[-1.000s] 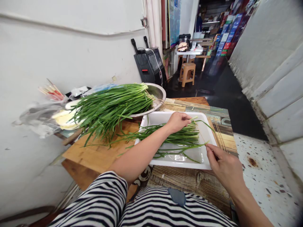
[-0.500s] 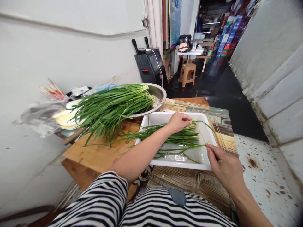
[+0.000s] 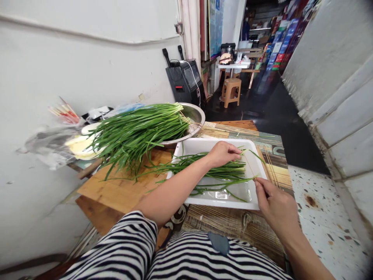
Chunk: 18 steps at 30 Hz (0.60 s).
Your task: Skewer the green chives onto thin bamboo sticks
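Observation:
My right hand (image 3: 275,200) pinches the lower end of a thin bamboo skewer (image 3: 250,165) at the right side of a white tray (image 3: 217,203). A green chive stalk lies against the skewer close to these fingers. My left hand (image 3: 223,154) is closed over the tray, its fingertips pinching a chive stalk (image 3: 246,151) by the skewer's upper end. Beneath my left hand and forearm, loose chives (image 3: 224,173) lie in the tray, stem ends to the right. The exact contact between stalk and skewer tip is too small to make out.
Behind the tray, a large bunch of chives (image 3: 140,124) overhangs a metal basin (image 3: 198,114). Several bare skewers (image 3: 271,167) lie right of the tray on the patterned table (image 3: 233,219). Plastic bags (image 3: 49,144) sit by the wall; a black speaker (image 3: 186,81) stands beyond.
My left hand has shifted slightly right, bringing its fingertips closer to the skewer's upper end. My right hand stays nearly still, holding the skewer.

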Each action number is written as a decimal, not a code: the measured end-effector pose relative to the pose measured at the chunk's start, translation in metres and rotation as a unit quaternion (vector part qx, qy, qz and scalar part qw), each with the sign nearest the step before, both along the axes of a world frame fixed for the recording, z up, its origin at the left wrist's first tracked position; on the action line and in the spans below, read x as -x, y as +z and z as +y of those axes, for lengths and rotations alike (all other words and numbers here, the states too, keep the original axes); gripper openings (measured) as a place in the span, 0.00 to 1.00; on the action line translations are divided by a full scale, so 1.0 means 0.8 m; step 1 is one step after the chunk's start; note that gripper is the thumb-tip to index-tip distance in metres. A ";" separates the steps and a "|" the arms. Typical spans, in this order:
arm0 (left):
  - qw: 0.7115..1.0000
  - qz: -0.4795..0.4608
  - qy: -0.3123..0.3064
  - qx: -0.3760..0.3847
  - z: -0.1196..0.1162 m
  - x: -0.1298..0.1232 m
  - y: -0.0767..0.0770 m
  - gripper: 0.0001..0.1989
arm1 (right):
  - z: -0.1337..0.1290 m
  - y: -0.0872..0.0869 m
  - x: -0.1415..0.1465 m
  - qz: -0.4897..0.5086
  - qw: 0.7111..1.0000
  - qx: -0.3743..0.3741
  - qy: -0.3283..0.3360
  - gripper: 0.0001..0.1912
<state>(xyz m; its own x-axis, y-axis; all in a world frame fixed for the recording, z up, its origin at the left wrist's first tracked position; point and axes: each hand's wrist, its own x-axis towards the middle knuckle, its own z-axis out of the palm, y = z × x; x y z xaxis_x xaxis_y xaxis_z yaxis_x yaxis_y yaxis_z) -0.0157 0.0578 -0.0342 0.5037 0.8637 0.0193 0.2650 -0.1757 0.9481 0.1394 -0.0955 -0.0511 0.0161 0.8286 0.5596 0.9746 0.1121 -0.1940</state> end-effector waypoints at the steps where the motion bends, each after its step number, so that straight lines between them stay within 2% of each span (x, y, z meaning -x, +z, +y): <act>1: 1.000 0.004 -0.021 0.000 -0.005 -0.002 0.001 0.11 | 0.001 0.000 0.000 0.003 1.000 -0.004 -0.001 0.20; 4: 0.991 0.038 -0.124 -0.038 -0.019 -0.006 0.010 0.10 | 0.003 -0.001 -0.002 0.010 1.000 -0.013 -0.019 0.20; 6: 0.970 0.069 -0.219 -0.079 -0.023 -0.005 0.018 0.10 | 0.004 -0.002 -0.004 0.008 0.999 -0.012 -0.031 0.20; 7: 0.960 0.083 -0.248 -0.097 -0.022 -0.004 0.021 0.10 | 0.003 -0.002 -0.005 0.004 0.999 -0.007 -0.034 0.19; 8: 0.956 0.099 -0.250 -0.117 -0.018 -0.001 0.023 0.10 | 0.003 -0.003 -0.005 -0.001 0.999 0.001 -0.034 0.19; 9: 0.957 0.123 -0.223 -0.141 -0.013 0.001 0.024 0.10 | 0.002 -0.003 -0.006 -0.010 0.999 0.010 -0.035 0.19; 11: 0.952 0.200 -0.118 -0.198 0.000 0.005 0.019 0.12 | -0.001 -0.002 -0.007 -0.036 0.998 0.035 -0.039 0.19; 13: 0.918 0.299 -0.040 -0.255 0.012 0.007 0.010 0.12 | -0.003 0.000 -0.006 -0.065 0.995 0.059 -0.049 0.18; 16: 0.856 0.412 -0.020 -0.311 0.022 0.004 -0.007 0.12 | -0.004 0.002 -0.005 -0.083 0.992 0.075 -0.059 0.18; 18: 0.827 0.450 -0.012 -0.337 0.023 0.000 -0.018 0.11 | -0.003 0.002 -0.004 -0.082 0.992 0.071 -0.060 0.17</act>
